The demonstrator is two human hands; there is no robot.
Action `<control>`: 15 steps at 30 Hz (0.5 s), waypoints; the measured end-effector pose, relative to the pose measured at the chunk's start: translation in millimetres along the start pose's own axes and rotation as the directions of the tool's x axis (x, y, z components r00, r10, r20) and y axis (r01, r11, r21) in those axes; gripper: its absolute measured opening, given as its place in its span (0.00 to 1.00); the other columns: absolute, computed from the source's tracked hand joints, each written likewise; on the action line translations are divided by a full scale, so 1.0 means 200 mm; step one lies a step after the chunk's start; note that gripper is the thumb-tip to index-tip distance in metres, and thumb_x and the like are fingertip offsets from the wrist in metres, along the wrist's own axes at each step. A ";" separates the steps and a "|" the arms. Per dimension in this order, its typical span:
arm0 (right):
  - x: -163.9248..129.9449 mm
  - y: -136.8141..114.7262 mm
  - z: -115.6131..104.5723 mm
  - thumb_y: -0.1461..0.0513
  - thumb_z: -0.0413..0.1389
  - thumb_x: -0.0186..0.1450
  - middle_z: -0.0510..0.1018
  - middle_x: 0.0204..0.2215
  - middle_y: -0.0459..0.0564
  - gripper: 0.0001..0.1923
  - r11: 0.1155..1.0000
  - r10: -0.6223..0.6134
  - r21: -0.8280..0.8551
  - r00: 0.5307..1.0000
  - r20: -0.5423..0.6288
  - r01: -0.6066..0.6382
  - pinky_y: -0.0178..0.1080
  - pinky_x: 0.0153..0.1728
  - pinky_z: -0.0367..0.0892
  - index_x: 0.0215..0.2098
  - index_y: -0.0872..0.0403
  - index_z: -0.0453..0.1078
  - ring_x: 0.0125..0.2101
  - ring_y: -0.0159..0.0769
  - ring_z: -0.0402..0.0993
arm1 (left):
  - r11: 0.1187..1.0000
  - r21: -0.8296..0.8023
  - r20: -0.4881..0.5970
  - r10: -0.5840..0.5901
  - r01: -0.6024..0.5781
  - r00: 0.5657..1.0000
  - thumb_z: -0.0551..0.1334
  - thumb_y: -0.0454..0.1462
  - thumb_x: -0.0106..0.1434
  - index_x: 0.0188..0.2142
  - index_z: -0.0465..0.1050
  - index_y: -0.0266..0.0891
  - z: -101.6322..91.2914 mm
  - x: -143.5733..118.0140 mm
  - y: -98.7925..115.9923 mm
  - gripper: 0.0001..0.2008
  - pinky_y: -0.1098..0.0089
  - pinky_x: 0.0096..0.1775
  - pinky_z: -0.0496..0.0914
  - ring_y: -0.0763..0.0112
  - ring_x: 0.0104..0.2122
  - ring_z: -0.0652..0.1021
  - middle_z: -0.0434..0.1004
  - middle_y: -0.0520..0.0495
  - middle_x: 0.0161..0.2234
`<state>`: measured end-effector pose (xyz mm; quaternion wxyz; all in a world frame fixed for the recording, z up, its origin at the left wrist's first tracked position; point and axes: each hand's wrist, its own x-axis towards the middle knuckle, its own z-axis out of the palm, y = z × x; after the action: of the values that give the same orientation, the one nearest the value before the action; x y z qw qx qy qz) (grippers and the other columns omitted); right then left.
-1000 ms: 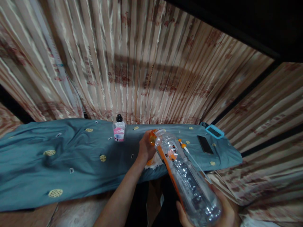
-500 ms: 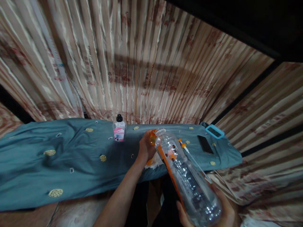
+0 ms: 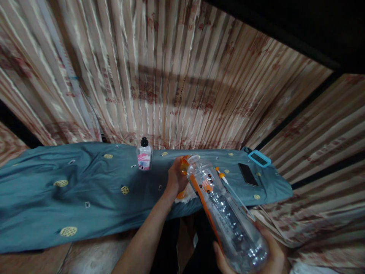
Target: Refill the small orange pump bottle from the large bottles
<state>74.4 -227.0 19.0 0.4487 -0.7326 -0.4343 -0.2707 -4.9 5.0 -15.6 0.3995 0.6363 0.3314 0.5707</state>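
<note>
A pink-labelled bottle [image 3: 144, 160] is standing on the cloth-covered counter [image 3: 98, 177]; the left hand [image 3: 176, 178] is keeping its fingers round an amber piece [image 3: 184, 166] at the mouth of a clear bottle [image 3: 225, 213] slanting over the near edge. A phone [image 3: 248, 174] is lying beside a blue-framed device [image 3: 259, 158]; the right hand [image 3: 272, 251] is gripping the clear bottle's base.

My right hand [image 3: 272, 251] grips the lower end of a big clear bottle [image 3: 228, 213], tilted, neck up and to the left. Left hand [image 3: 176, 178] closed about an orange piece [image 3: 184, 165] at the neck. Thin orange-topped stick [image 3: 232, 192] alongside the bottle. On teal cloth [image 3: 99, 194]: small black-capped bottle [image 3: 144, 156], upright, well left; dark phone [image 3: 247, 174] on the right, blue-rimmed device [image 3: 259, 158] just behind it.
</note>
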 end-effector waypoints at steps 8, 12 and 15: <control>0.01 -0.02 -0.01 0.41 0.62 0.53 0.77 0.38 0.59 0.50 1.000 0.016 -0.020 1.000 0.009 -0.016 0.43 0.25 0.71 0.64 0.62 0.59 0.30 0.46 0.77 | 1.000 -0.001 -0.001 -0.006 0.006 1.000 0.68 0.41 0.55 0.44 0.71 0.41 0.00 0.00 -0.01 0.17 0.63 0.42 0.74 0.64 0.36 0.80 0.80 0.48 0.38; 0.00 -0.02 -0.01 0.41 0.61 0.54 0.78 0.39 0.60 0.50 0.999 0.036 -0.041 0.999 0.007 -0.035 0.44 0.26 0.73 0.64 0.61 0.58 0.32 0.49 0.78 | 1.000 -0.013 -0.009 -0.024 0.024 1.000 0.68 0.42 0.55 0.43 0.72 0.41 0.00 0.00 0.00 0.17 0.63 0.40 0.74 0.64 0.34 0.80 0.80 0.48 0.37; 0.00 0.00 -0.02 0.41 0.63 0.52 0.78 0.38 0.62 0.52 0.999 0.013 -0.033 1.000 0.019 -0.013 0.44 0.25 0.72 0.64 0.63 0.58 0.30 0.50 0.78 | 1.000 -0.022 -0.017 -0.016 0.016 1.000 0.68 0.42 0.55 0.42 0.72 0.40 0.00 0.00 0.01 0.16 0.64 0.39 0.74 0.64 0.34 0.80 0.80 0.48 0.36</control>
<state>74.3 -230.0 20.4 0.4341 -0.7453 -0.4294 -0.2679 -5.0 4.3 -13.1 0.4084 0.6243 0.3335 0.5764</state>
